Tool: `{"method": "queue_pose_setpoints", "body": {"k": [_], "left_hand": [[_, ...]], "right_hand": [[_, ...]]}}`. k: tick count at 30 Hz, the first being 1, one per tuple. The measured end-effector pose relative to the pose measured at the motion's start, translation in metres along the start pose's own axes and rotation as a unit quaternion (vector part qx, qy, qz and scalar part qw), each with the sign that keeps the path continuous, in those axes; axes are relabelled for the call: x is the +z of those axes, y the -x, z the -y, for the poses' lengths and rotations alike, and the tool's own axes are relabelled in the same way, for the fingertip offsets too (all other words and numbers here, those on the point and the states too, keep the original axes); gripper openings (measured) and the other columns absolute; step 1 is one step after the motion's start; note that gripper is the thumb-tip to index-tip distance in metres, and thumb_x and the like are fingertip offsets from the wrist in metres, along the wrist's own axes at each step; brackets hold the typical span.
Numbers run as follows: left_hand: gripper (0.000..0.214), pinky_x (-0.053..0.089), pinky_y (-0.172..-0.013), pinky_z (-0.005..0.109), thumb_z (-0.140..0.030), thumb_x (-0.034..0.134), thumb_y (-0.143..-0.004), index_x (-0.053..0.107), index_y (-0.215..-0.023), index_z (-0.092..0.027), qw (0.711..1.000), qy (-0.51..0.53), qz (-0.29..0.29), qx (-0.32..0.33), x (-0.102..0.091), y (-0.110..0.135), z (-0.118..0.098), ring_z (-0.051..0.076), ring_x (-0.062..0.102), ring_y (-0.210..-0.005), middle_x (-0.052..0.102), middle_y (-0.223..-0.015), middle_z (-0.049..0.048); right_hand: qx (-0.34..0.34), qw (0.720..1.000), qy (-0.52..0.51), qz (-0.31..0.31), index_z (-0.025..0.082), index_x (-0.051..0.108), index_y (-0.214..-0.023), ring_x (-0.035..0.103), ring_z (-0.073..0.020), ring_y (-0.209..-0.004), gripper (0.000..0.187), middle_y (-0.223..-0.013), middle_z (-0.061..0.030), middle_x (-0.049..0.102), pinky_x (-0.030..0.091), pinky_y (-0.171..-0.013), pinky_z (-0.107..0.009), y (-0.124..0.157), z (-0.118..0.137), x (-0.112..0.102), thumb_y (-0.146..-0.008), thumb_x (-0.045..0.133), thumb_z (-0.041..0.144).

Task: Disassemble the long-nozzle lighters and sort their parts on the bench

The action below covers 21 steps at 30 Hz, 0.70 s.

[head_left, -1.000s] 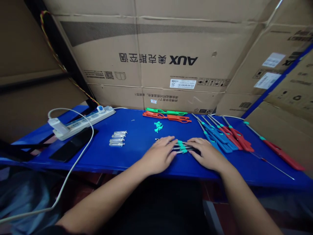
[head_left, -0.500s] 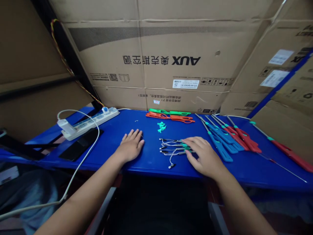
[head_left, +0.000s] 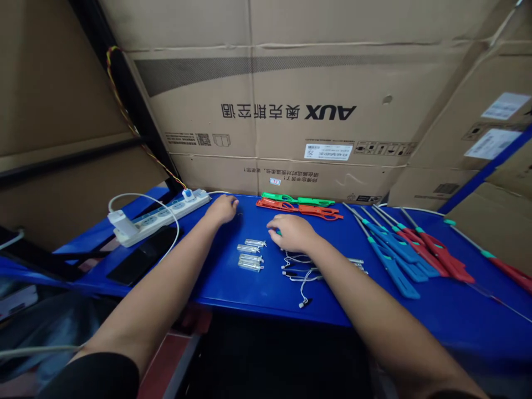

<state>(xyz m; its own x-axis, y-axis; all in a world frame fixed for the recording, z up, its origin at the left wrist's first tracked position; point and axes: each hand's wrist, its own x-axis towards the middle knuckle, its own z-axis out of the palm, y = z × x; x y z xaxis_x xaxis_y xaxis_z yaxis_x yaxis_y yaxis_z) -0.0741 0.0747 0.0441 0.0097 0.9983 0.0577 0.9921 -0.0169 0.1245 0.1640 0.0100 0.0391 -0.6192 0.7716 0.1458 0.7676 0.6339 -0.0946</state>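
Though earlier on wires (head_left: 303, 286) — right hand (head_left: 292, 233) beyond

Black short sleeve (head_left: 93, 378) above a bare left forearm (head_left: 145, 316)

Wired pins (head_left: 301, 271), thin white leads tangled, lie flat & loose; 4 silver tubes (head_left: 250, 255) sit parallel just L.

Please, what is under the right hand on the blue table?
At the fingertips of the right hand, a small teal piece shows. Whatever lies beneath the palm is covered and cannot be seen.
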Motion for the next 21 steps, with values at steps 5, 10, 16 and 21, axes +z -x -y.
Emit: {"method": "queue_pose_setpoints", "body": {"k": [5,10,16,21], "left_hand": [[0.071,0.051,-0.091,0.043,-0.054,0.018,-0.100,0.067,-0.118,-0.006,0.996,-0.026,0.045,-0.076,0.029,-0.010,-0.001,0.036,0.064,-0.113,0.067,-0.121,0.0265],[0.069,0.052,-0.089,0.047,-0.057,0.027,-0.098,0.070,-0.116,-0.006,0.991,-0.078,0.072,-0.078,0.036,-0.017,-0.022,0.041,0.063,-0.114,0.065,-0.121,0.0304],[0.055,0.051,-0.091,0.040,-0.044,0.034,-0.099,0.073,-0.112,-0.008,0.986,-0.133,0.097,0.023,0.029,-0.007,-0.046,0.035,0.065,-0.113,0.069,-0.116,0.0270],[0.054,0.051,-0.087,0.040,-0.038,0.029,-0.101,0.074,-0.108,-0.009,0.978,-0.146,0.105,0.105,0.031,0.017,-0.071,0.035,0.068,-0.106,0.071,-0.109,0.0251]], "right_hand": [[0.050,0.997,-0.010,-0.061,0.021,0.073,-0.111,0.067,-0.0210,-0.100,0.031,-0.110,-0.0066,0.074,0.048,-0.079,-0.030,0.015,-0.015,-0.001,-0.095,0.048,0.029],[0.053,0.994,-0.018,-0.094,0.021,0.074,-0.105,0.067,-0.0217,-0.096,0.031,-0.106,-0.0062,0.075,0.046,-0.076,-0.032,0.018,-0.015,-0.003,-0.095,0.047,0.030],[0.053,0.991,-0.021,-0.122,0.022,0.075,-0.102,0.066,-0.0217,-0.093,0.030,-0.103,-0.0052,0.076,0.043,-0.072,-0.032,0.020,-0.018,-0.007,-0.094,0.047,0.031],[0.053,0.992,-0.018,-0.110,0.021,0.075,-0.101,0.066,-0.0221,-0.092,0.028,-0.102,-0.0054,0.076,0.042,-0.071,-0.032,0.021,-0.025,-0.006,-0.092,0.050,0.029]]}}
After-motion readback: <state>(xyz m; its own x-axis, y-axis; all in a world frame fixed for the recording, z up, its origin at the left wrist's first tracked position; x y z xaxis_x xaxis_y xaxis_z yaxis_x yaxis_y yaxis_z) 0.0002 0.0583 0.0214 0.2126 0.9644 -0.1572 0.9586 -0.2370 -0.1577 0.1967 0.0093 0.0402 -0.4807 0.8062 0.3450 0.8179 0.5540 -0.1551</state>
